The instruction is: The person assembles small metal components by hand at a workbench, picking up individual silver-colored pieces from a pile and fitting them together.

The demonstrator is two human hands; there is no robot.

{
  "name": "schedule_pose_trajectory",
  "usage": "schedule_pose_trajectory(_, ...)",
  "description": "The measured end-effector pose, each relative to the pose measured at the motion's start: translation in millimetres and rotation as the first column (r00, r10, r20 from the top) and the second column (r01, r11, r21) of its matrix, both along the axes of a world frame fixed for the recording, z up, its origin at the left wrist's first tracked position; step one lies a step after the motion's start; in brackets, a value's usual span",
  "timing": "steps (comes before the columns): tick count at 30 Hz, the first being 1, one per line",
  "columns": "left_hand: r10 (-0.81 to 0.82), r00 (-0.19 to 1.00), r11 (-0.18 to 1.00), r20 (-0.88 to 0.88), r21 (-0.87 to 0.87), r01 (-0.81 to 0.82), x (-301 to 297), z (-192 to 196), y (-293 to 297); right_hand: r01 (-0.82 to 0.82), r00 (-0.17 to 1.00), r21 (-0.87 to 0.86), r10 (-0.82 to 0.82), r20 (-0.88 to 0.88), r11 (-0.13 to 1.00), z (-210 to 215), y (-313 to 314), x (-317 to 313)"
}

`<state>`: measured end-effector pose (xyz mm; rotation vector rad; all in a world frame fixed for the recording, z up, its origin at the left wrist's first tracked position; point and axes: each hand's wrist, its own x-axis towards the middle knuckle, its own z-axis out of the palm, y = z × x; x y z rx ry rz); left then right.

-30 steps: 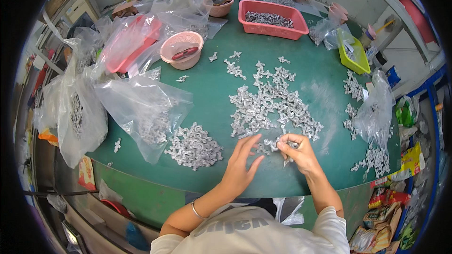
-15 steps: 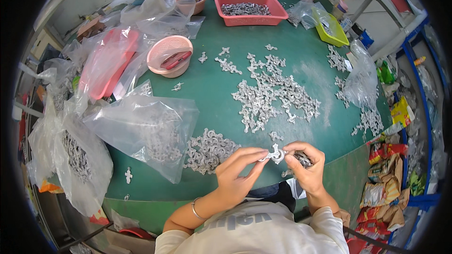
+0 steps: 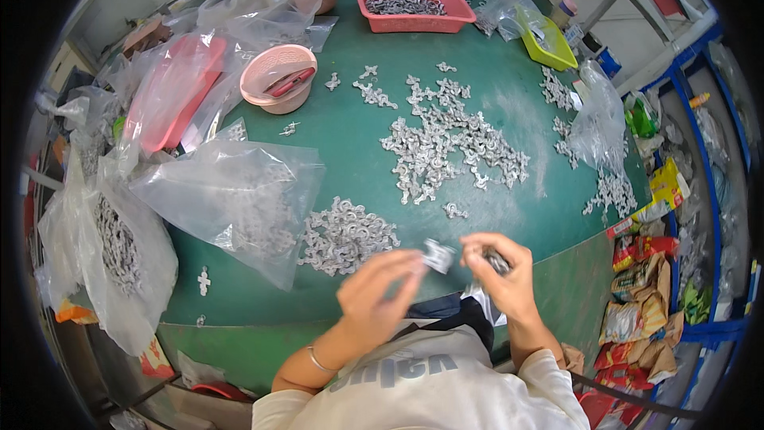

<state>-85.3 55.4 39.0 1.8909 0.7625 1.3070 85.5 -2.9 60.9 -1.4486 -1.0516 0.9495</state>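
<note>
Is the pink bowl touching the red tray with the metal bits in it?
Apart. The head view shows the pink bowl and the red tray with bare green table between them.

Tabletop [image 3: 350, 139]: dark green. Loose metal parts [image 3: 450, 139] at its centre: silver-grey. Tray [image 3: 414, 5] at far edge: pink-red. Round bowl [image 3: 278, 78] toward left edge: pale pink. Small bin [image 3: 549, 44] near far right corner: yellow-green. Bags [image 3: 231, 199] along left edge: clear.

Both hands raised close together before the chest

The left hand [image 3: 372, 296], blurred, pinches with fingertips pointing right; the right hand [image 3: 500, 275] curls its fingers inward, forearms angling up from the lower edge.
</note>
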Motion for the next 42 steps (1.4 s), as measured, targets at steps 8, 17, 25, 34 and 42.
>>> schedule_pose_trajectory(8,0.557,0.643,0.820,-0.525,0.221,-0.528,-23.0,-73.2,14.9,0.222,0.666,0.029,-0.173,0.726,0.975,-98.5,41.6,140.0)
schedule_pose_trajectory(17,0.442,0.712,0.893,-0.547,0.195,-0.405,70.5,-50.7,-17.8,-0.025,0.516,0.016,0.000,0.857,1.000,-116.4,58.8,147.0)
schedule_pose_trajectory(25,0.000,0.974,0.987,-0.225,-0.155,-0.036,149.0,-1.0,-30.5,-0.322,0.939,-0.157,0.294,-0.177,0.934,-48.7,1.9,161.8)
schedule_pose_trajectory(34,-0.194,0.966,0.817,0.169,-0.518,0.255,154.0,13.3,-45.5,-0.149,0.988,0.132,0.153,-0.021,0.980,-12.5,-36.9,154.3)
schedule_pose_trajectory(42,-0.208,0.930,0.711,0.304,-0.606,0.357,141.9,26.5,-50.7,-0.071,0.997,0.236,0.070,0.015,0.969,3.9,-50.6,141.3)
